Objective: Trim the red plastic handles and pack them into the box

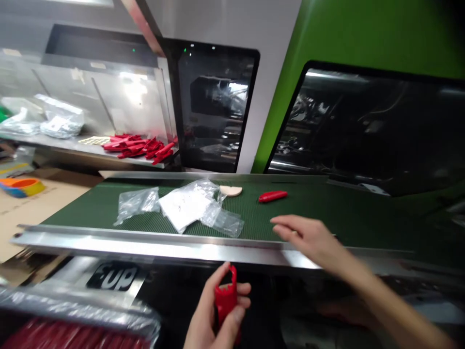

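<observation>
Left hand with grip closed on hollow red moulded plastic part, below front edge of green mesh conveyor belt. Part looks light and stiff; firmest hold likely around its body. Right hand open, empty, over front edge, nearest red plastic piece near rear edge.

**Belt ahead, shelf behind it to the left.**
Plastic bags lie on the belt, a small plastic piece to their right. The right hand is over the near rail; the left hand, below that rail, grips a plastic part.
</observation>
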Tool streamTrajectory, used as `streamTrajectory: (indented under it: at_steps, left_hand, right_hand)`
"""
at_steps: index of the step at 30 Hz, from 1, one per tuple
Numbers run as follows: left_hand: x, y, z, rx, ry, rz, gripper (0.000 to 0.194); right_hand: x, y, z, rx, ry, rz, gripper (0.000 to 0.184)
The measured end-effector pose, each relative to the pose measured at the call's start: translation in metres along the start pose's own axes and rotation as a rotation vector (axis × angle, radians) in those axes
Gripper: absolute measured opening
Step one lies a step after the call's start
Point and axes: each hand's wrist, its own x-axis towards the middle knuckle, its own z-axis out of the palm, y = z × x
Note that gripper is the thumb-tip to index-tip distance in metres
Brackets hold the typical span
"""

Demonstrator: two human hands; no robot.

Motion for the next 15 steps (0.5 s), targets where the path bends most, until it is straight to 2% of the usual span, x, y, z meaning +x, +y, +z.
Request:
streamTrajectory:
  at_steps: [3,6,9,11,13,15]
  left_hand:
    - [-0.011,0.016,-0.006,-0.450,-0.046,-0.328,0.063]
    - [-0.017,0.026,-0.009,-0.650,-0.022,-0.436,0.064]
    - [-0.022,0.028,-0.011,-0.802,-0.030,-0.474,0.054]
    - [-0.026,0.026,-0.012,-0.915,-0.061,-0.487,0.047]
    - [-0.029,0.024,-0.013,-0.992,-0.078,-0.490,0.042]
    - [-0.032,0.024,-0.013,-0.998,-0.063,-0.485,0.039]
  right_hand:
    - [0.002,0.081,-0.005,-0.122,-0.076,0.042,0.022]
    - [-0.001,0.136,0.003,-0.148,-0.144,-0.009,0.016]
    - [-0.002,0.158,0.008,-0.118,-0.195,-0.125,0.016]
    - [0.001,0.162,0.009,-0.098,-0.194,-0.199,0.027]
    - [0.005,0.162,0.009,-0.095,-0.137,-0.242,0.044]
    - [0.003,0.157,0.008,-0.108,-0.015,-0.244,0.058]
